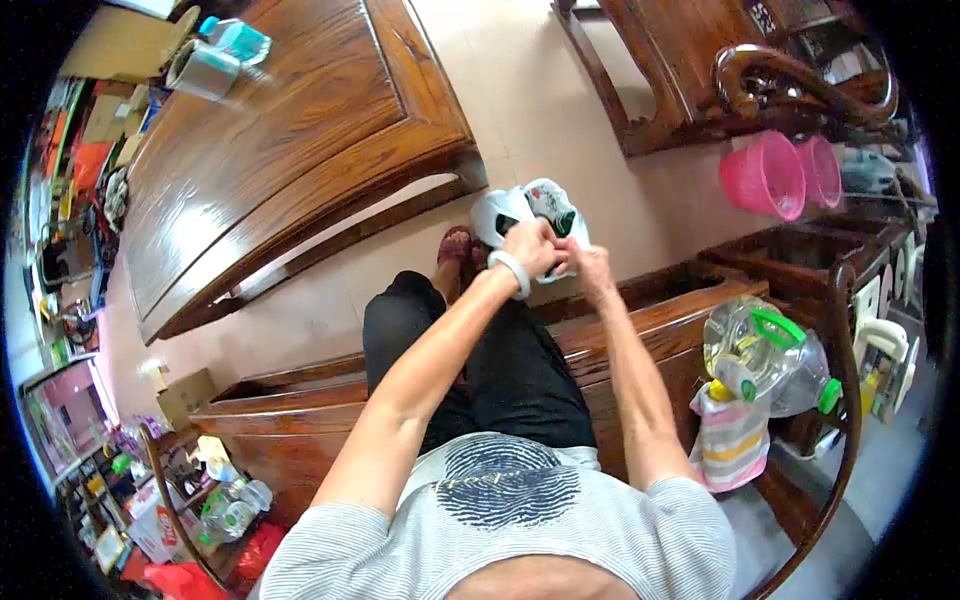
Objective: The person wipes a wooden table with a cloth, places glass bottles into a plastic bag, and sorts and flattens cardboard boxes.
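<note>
Both of my hands meet in front of my knees, close above a white plastic bag [489, 212] with green print and dark contents. My left hand [534, 249], with a pale bangle at the wrist, has its fingers bent and closed. Against its fingertips, my right hand [588, 266] is closed in a pinch. Whatever is between the fingers is too small or hidden to make out. Part of the bag shows behind and just below the hands.
I sit on a wooden bench [640, 335]. A wooden table [290, 120] stands ahead on the left, with a bottle [240, 40] on it. Pink baskets [762, 177] are at the right. Large clear plastic bottles [750, 350] and a striped cloth [730, 440] lie beside my right arm.
</note>
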The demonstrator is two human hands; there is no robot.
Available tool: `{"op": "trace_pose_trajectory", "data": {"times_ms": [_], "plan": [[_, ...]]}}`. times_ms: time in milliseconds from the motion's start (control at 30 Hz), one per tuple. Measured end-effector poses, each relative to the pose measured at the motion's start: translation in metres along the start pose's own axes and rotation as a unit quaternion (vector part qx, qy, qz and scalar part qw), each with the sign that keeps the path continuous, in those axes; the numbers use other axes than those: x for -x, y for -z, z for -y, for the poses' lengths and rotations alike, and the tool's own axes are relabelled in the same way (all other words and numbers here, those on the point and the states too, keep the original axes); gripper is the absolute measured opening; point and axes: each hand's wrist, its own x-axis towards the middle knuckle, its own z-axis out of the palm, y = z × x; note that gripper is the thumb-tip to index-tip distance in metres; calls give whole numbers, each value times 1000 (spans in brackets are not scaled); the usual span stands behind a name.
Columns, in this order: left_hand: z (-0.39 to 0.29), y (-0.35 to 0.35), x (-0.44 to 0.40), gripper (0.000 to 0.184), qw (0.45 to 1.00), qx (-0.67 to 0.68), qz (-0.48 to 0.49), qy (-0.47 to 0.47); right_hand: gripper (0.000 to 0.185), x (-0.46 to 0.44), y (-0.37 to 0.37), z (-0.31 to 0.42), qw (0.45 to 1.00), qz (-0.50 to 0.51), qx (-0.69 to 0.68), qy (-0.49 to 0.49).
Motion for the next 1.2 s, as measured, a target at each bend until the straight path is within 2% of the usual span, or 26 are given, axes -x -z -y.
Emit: {"op": "trace_pose_trajectory", "data": {"times_ms": [33, 100, 133, 167, 200, 233, 267, 300, 367, 400, 433, 500, 567, 600, 633, 700, 767, 833, 900, 967, 1033, 1100, 1133, 1167, 1200], "plan": [[-4, -12, 1, 14, 999, -42, 19, -12, 55, -6, 1, -11, 997, -20, 41, -54], [-8, -29, 10, 13, 998, -26, 13, -55, 59, -19, -6, -27, 985, -55, -130, -102], [-13, -38, 16, 12, 996, -54, 2, -73, 61, -25, 7, -30, 976, 11, -133, -174], [-19, -46, 19, 11, 992, -82, -7, -92, 54, -9, -15, 9, 962, 24, -171, -213], [-16, -57, 19, 22, 997, -32, 71, -30, 49, -15, -11, 9, 959, 83, -125, -242], [-12, -68, 19, 25, 998, -1, 52, -31, 43, -21, -3, 7, 949, 141, -78, -270], [-29, -56, 28, 25, 996, -31, 68, -50, 34, -24, 4, 0, 957, 150, -74, -236], [-52, -36, 38, 26, 993, -59, 83, -67, 31, -11, -6, 26, 971, 106, -70, -202], [-59, -27, 45, 24, 975, -104, 74, -185, 29, -23, 4, 7, 985, 70, -23, -155], [-55, -18, 40, 21, 964, -43, 178, -193, 28, -22, 6, 2, 976, 64, -114, -172], [-49, -10, 36, 17, 951, -18, 224, -211, 26, -21, 11, -1, 980, 19, -43, -195], [-43, 33, 32, 17, 948, -31, 260, -179, 25, -10, -1, 8, 977, -49, -83, -190], [-16, 73, 31, 17, 953, -26, 233, -192, 26, -10, 6, 12, 965, -11, -146, -216], [-3, 97, 34, 17, 957, -31, 213, -194, 26, -13, 6, 11, 964, -30, -121, -234], [16, 116, 43, 19, 967, 8, 150, -205, 25, -17, 5, 10, 962, -46, -95, -251], [48, 168, 68, 20, 989, 41, 53, -135, 24, -25, -1, 16, 960, -75, 19, -270], [81, 214, 109, 20, 991, 37, -89, -94, 23, -33, -4, 19, 956, -107, 56, -267], [119, 248, 164, 18, 985, -71, -157, -20, 23, -38, 8, 16, 944, -151, 144, -257], [134, 283, 239, 16, 977, -123, -119, 127, 22, -45, 21, 8, 939, -175, 140, -261], [139, 310, 316, 19, 946, -122, -28, 299, 21, -35, -16, 40, 951, -194, 62, -234], [167, 302, 412, 21, 898, -120, -24, 422, 18, -21, -41, 58, 959, -153, 34, -238], [156, 300, 494, 22, 821, -90, 14, 564, 15, -13, -53, 65, 939, -186, 106, -270], [143, 297, 526, 23, 788, -75, 39, 610, 13, -8, -55, 73, 937, -199, 92, -271], [95, 312, 545, 25, 723, -27, 1, 690, 11, -1, -58, 84, 935, -213, 79, -272], [76, 315, 560, 28, 733, -7, 64, 677, 11, 1, -60, 95, 935, -217, 90, -266]]}}
